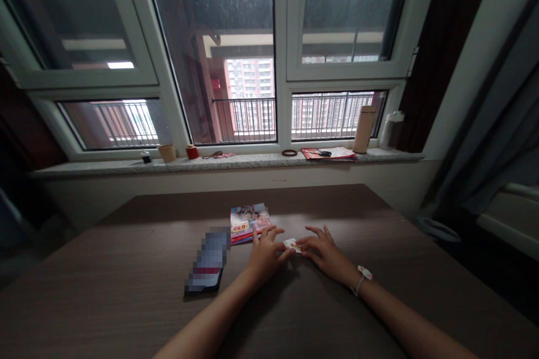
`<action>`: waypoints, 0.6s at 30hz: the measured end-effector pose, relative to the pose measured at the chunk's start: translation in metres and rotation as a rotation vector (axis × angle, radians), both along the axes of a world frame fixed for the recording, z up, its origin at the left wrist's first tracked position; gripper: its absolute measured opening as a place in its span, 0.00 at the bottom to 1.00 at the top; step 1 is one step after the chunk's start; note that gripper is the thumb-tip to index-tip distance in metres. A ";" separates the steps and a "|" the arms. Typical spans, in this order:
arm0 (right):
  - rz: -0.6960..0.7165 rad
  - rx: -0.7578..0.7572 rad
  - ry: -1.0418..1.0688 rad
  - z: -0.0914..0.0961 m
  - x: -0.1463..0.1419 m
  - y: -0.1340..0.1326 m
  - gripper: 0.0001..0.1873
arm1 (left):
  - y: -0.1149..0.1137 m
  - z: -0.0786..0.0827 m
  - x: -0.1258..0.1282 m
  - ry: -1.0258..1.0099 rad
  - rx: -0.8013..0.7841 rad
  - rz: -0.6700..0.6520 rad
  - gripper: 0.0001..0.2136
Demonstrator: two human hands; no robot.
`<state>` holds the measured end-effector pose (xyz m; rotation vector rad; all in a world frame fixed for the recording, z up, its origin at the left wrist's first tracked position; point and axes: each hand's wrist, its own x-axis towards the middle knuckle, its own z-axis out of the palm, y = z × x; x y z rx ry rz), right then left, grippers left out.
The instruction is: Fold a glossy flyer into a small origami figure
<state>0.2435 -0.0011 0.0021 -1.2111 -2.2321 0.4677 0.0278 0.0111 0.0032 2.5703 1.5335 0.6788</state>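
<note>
A small white piece of paper [290,244] with orange-yellow marks lies between my two hands, at or just above the table. My left hand [267,253] has its thumb and a finger closed at the paper's left side, with the other fingers raised. From the right, my right hand [322,252] pinches the opposite side, its upper fingers lifted away; a white band is round that wrist. Just beyond my left hand is a small stack of colourful printed leaflets [248,217]. A phone [210,261], its screen blurred out, lies left of my left forearm.
The brown wooden table [357,207] reaches towards a windowsill [252,162]. On the sill stand a paper cup [167,152], a red spool [192,151], a brown ring [289,152], scissors [324,153] on red papers, a beige flask [364,130] and a clear bottle [391,130].
</note>
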 end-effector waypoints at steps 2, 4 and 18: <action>0.004 0.000 -0.001 -0.002 0.000 0.001 0.09 | 0.000 0.000 0.000 -0.004 -0.002 -0.015 0.11; 0.004 -0.004 -0.003 -0.003 0.001 0.003 0.10 | 0.000 -0.001 -0.001 -0.013 0.003 -0.027 0.10; -0.029 -0.015 0.001 -0.008 -0.001 0.006 0.13 | 0.002 -0.001 -0.001 -0.033 -0.082 -0.019 0.12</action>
